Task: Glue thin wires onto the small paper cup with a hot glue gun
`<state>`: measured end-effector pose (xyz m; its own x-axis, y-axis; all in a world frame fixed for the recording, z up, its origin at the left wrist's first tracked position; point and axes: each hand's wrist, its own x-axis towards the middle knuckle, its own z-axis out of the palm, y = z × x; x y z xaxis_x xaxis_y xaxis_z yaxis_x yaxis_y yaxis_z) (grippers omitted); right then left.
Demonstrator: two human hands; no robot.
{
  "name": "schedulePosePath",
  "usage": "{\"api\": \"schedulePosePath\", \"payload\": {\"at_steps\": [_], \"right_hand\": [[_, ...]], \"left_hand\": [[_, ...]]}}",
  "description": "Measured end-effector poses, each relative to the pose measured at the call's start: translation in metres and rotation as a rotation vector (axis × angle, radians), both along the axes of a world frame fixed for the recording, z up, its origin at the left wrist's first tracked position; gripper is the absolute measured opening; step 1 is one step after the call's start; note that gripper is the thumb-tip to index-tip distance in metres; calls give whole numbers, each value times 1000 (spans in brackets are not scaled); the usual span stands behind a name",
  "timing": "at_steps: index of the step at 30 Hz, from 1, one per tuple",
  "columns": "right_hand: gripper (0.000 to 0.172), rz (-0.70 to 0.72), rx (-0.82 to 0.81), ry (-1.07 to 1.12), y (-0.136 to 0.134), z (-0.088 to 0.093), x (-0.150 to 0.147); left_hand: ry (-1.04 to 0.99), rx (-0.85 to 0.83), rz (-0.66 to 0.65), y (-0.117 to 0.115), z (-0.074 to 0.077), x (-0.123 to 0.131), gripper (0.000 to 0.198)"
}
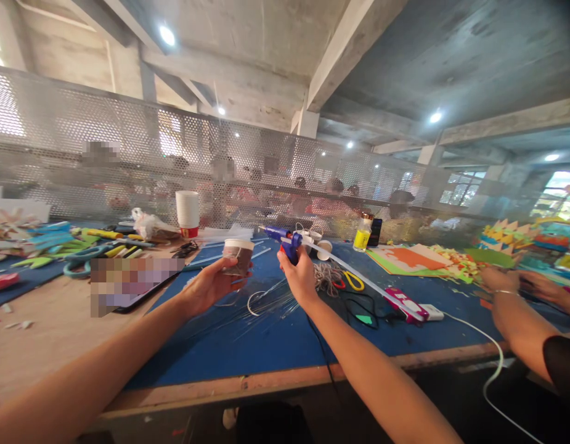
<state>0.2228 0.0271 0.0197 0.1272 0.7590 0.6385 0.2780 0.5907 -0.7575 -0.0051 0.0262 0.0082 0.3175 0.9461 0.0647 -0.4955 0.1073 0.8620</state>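
Observation:
My left hand is closed round a small brown paper cup with a pale rim, held above the blue mat. In my right hand is a blue hot glue gun; its nozzle points left, above the cup and apart from it. A long translucent glue stick runs out of the gun's back toward the right. Below and between my hands lie a curved white strip and thin clear strands on the mat.
Left stand stacked white cups, blue-handled scissors and a phone-like device. Right of my hands are twine, yellow-handled scissors, a pink power strip and a yellow bottle. A co-worker's hands work at far right.

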Motion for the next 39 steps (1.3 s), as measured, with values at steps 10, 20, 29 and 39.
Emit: {"api": "schedulePosePath", "payload": {"at_steps": [10,20,29,39], "right_hand": [[36,148,-55,12,-7,1,-8],[39,144,-25,-233,-12,-9,-10],[43,-5,62,-403,-7,-14,-6],[41,-83,143,-464,-4,-15,-5]], "left_hand": [[-18,-22,5,10,-5,-5,35],[-35,-11,10,1,5,-2,31],[-50,5,-10,2,4,-3,26],[-39,14,-24,6,0,-5,29]]}}
